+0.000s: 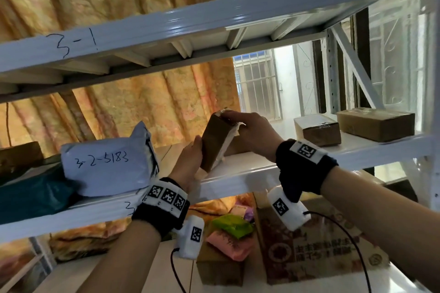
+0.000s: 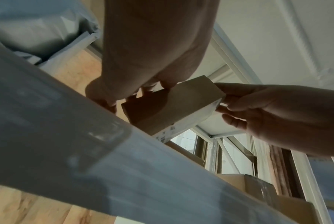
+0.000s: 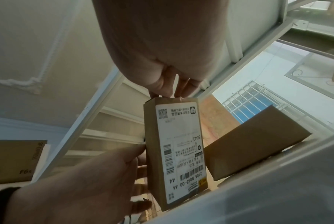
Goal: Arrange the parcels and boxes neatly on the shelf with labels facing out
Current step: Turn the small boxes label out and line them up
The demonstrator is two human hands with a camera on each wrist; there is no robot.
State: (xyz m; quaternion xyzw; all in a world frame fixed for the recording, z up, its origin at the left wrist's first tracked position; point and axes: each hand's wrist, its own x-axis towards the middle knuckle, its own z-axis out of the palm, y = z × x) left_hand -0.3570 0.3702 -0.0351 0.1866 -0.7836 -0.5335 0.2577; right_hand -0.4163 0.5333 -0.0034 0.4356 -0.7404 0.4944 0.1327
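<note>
A small brown cardboard box (image 1: 215,140) stands tilted on its end at the front of the middle shelf (image 1: 247,171). Its white shipping label (image 3: 179,151) lies on the side turned to the right. My left hand (image 1: 194,151) grips the box's left side, fingers curled on its edge (image 2: 162,84). My right hand (image 1: 235,122) pinches the box's top end, with its fingertips (image 3: 174,89) on the upper rim. In the left wrist view the box (image 2: 174,106) sits between both hands.
A grey poly parcel (image 1: 107,164) marked 3-2-5183 lies left of the box on a dark teal parcel (image 1: 31,192). Two brown boxes (image 1: 317,129) (image 1: 376,123) sit at the right of the shelf. Another box (image 3: 254,144) leans close behind. Parcels lie on the shelf below (image 1: 228,233).
</note>
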